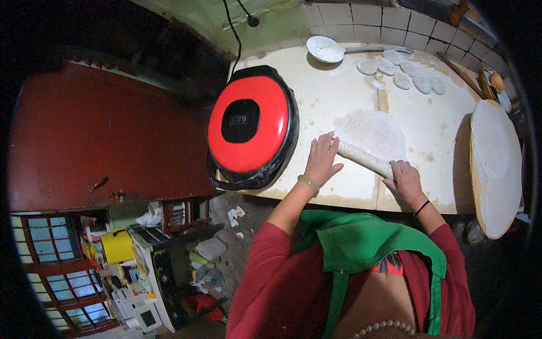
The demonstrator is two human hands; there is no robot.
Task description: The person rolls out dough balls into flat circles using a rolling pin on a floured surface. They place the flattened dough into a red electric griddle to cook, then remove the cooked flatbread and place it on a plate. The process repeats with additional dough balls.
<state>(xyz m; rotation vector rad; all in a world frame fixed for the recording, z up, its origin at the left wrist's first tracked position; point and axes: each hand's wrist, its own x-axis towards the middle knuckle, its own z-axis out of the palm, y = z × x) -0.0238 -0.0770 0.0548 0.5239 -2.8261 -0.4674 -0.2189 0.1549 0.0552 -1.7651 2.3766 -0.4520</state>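
Observation:
A thin, flour-dusted sheet of dough (372, 129) lies on the pale board (322, 97) before me. Its near edge is wrapped into a long roll (366, 161); whether a rolling pin is inside, I cannot tell. My left hand (322, 159) lies flat at the roll's left end, fingers stretched forward and thumb apart. At the other end, my right hand (405, 180) curls its fingers over the roll. Farther back are several small flat dough pieces (401, 80) and a metal ladle (325, 50) of flour.
An electric baking pan (250, 123) with a red lid, closed, stands left of the dough. At the right edge, a large round tray (482, 203) bears thin dough sheets (491, 144). A brown stick (459, 74) rests by the tiled wall (394, 19).

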